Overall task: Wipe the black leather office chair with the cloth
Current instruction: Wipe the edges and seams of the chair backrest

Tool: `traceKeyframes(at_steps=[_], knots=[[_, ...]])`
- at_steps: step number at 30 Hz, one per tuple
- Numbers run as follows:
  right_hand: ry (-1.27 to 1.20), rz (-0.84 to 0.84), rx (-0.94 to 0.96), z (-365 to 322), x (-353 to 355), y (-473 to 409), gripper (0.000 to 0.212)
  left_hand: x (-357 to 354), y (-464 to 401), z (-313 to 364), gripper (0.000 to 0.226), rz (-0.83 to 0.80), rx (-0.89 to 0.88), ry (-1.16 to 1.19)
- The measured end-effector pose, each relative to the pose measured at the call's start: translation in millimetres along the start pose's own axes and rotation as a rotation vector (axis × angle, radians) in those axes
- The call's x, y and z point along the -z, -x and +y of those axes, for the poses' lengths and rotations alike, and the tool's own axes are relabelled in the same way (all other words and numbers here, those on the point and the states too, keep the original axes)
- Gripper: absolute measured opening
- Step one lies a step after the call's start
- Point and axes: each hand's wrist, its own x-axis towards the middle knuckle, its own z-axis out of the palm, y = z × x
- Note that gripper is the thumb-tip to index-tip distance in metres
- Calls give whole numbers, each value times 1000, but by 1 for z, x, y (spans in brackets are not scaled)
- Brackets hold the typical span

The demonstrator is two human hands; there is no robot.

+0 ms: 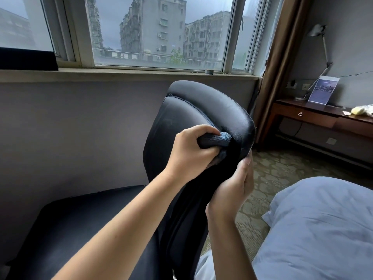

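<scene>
Bracing the chair [203,110] backrest's right edge, the right hand [234,186] grips it. The left hand [189,152], fisted round the cloth [218,140], should press firmly along the seam, overlapping strokes.

Wide window [161,33] onto grey apartment blocks, brown curtain [276,63], wooden desk [314,116] with lamp [321,47], patterned carpet [282,168]

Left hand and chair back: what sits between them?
In the head view, a bunched blue cloth lies between the left hand and the chair back; the hand grips it and presses it against the leather.
</scene>
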Motion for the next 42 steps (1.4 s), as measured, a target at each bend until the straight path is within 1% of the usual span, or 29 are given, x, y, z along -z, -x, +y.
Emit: traceKeyframes(at_steps=[5,10,14,18,22,25,26,28,33,35,37,39,42], knots=[[9,24,-33,1,-4,-2,43,-2,-10,-2,30,38,27,9],[39,39,-49,2,-3,-4,44,-8,-28,-5,24,107,57,-21],[60,36,1,-1,-6,-4,33,-8,-50,-16,18,170,90,-104],[78,5,28,-1,-7,-3,39,-1,-56,-22,20,94,65,-137],[50,25,8,5,-3,-5,43,4,-33,-11,28,-5,-21,-81],[40,51,-65,10,-2,-5,60,6,-17,-2,41,-69,-50,-72],[50,54,-75,10,-1,-6,62,5,-16,-1,43,-75,-60,-78],[66,48,-79,10,-1,-7,58,2,-18,-1,41,-55,-55,-71],[31,28,-90,7,-6,-12,48,-6,-41,-10,30,20,35,-48],[48,12,-67,7,-7,-13,46,-6,-52,-17,24,69,62,-74],[46,15,-43,8,-7,-15,38,-5,-62,-22,20,107,86,-120],[24,26,-39,6,-8,-18,33,-3,-70,-25,18,117,90,-141],[11,58,-35,6,-8,-21,30,-1,-66,-27,20,80,99,-104]])
